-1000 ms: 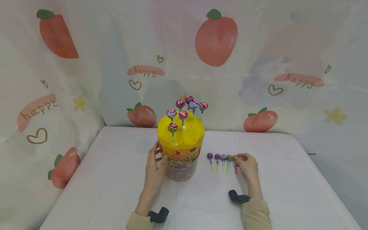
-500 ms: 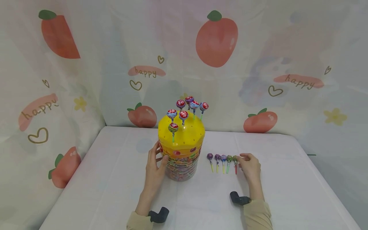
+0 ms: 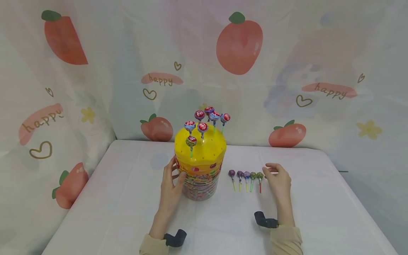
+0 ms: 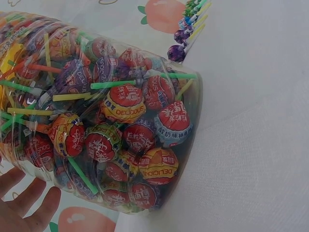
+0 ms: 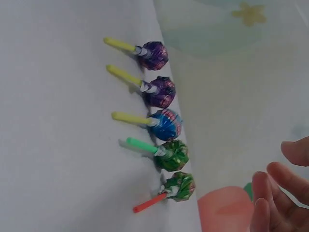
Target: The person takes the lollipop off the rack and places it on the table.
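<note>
In the head view a clear candy jar (image 3: 201,186), packed with wrapped lollipops, stands upright under a yellow lid (image 3: 210,148). Several lollipops (image 3: 202,128) stick up from holes in this lid. My left hand (image 3: 172,189) holds the jar's left side, thumb at the front and fingers reaching round behind. To the right, several lollipops lie in a row on the table, the rightmost a green one (image 3: 260,175) with a red stick. Just beside it, apart from it, my right hand (image 3: 278,180) hovers with loosely bent fingers, holding nothing, as the right wrist view also shows.
A white cloth covers the table (image 3: 127,212). Behind it hangs a curtain (image 3: 204,88) printed with fruit and "happy". The row also has purple lollipops (image 5: 154,55), a blue one (image 5: 165,124) and another green one (image 5: 172,155). Black wrist mounts (image 3: 266,220) stick out inward from the forearms.
My right hand has let go of the rightmost green lollipop and drawn away to the right. The lollipop lies at the row's end. My left hand and the jar have kept their place.
</note>
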Tool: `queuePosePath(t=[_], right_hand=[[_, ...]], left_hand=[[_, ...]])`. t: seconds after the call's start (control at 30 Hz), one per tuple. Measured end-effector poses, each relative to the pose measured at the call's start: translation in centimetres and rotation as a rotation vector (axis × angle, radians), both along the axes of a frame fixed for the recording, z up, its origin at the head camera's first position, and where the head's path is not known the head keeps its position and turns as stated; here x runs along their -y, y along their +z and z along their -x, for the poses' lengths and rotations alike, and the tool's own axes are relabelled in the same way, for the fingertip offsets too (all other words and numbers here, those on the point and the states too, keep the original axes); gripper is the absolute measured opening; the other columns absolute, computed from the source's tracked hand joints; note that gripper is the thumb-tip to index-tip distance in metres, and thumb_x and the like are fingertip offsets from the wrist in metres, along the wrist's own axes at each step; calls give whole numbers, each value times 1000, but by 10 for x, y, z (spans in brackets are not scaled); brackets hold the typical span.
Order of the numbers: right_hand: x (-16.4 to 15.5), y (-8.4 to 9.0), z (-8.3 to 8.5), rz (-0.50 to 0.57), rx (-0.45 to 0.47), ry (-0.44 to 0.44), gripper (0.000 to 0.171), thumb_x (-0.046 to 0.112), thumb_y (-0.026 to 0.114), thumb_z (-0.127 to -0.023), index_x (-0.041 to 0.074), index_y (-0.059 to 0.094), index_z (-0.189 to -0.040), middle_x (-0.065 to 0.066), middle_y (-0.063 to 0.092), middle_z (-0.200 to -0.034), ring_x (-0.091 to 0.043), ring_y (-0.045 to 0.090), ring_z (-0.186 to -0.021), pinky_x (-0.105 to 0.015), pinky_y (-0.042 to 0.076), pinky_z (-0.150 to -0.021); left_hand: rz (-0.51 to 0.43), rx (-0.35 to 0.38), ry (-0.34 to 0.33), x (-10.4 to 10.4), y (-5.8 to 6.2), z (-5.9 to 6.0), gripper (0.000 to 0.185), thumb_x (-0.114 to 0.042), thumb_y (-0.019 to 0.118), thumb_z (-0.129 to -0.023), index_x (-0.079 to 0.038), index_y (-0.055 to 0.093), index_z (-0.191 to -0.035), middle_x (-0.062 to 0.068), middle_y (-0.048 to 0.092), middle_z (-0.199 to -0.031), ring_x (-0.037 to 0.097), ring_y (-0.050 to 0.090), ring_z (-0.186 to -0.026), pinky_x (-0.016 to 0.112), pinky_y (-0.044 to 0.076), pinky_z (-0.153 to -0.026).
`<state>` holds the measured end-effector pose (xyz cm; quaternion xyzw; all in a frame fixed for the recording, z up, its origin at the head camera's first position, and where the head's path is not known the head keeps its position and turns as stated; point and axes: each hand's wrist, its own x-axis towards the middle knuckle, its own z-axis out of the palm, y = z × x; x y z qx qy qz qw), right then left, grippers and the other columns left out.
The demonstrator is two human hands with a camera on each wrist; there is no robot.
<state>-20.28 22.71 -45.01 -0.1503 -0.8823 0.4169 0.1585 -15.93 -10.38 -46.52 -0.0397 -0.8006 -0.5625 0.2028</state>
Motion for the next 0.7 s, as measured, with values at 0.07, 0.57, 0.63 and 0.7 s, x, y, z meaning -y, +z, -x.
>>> queuePosePath(t=[0.07,0.57,0.63,0.7], right_hand=[[5,7,-2,-1,-29,11,30,22,64,-90,6,66,-115,-19,69,-100,12,51,-60,-18,40,-57],[31,54,-27,118,-176,122,26,19,67,-90,9,68,-114,16,59,-84,9,56,-67,-14,46,-58],[34,62,-31,144,-197,142,27,17,67,-90,9,67,-115,22,56,-82,9,57,-68,-12,46,-61],[38,69,-36,177,-219,163,27,16,68,-89,9,67,-115,24,56,-81,8,58,-69,-10,46,-64]], left_hand=[[-1,-3,0,0,0,0,62,-31,56,-97,-22,28,-151,7,43,-143,27,47,-128,50,48,-100],[-8,-9,0,1,-1,1,61,-30,55,-97,-23,28,-151,7,43,-143,26,46,-128,50,48,-100],[-7,-9,0,1,-1,1,61,-30,56,-96,-23,28,-151,7,43,-142,26,46,-128,49,49,-100],[-4,-7,1,1,-2,1,61,-30,56,-96,-23,28,-151,7,43,-142,26,46,-128,48,49,-100]])
